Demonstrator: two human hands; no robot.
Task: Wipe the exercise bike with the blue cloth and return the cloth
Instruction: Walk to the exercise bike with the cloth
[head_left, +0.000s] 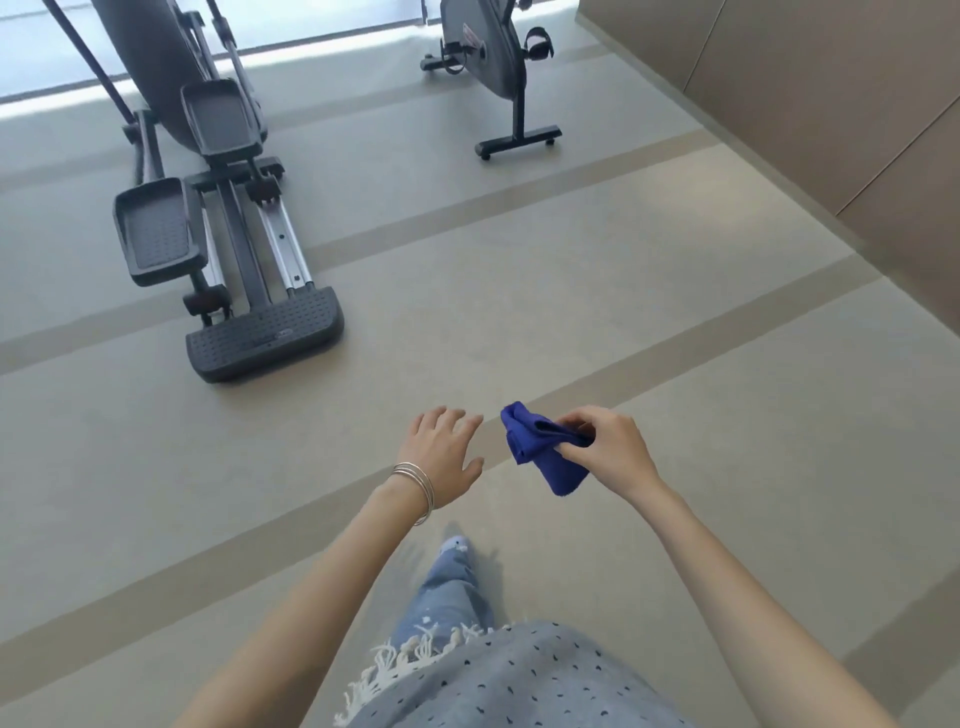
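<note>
- The right hand (605, 447) pinches the folded blue cloth (540, 449) just right of centre frame, its loose end hanging down.
- The left hand (447, 447), bangles (415, 480) at its wrist, is released with fingers spread, just beside the cloth but apart from it.
- The exercise bike (498, 57) stands at the upper right on the floor (571, 291).
- An elliptical trainer (218, 208) stands at the upper left.

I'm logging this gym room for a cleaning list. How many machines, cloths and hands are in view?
Machines: 2 (elliptical, bike)
Cloths: 1 (blue cloth, pinched in the right hand)
Hands: 2 (left hand holds nothing)
Total: 5
</note>
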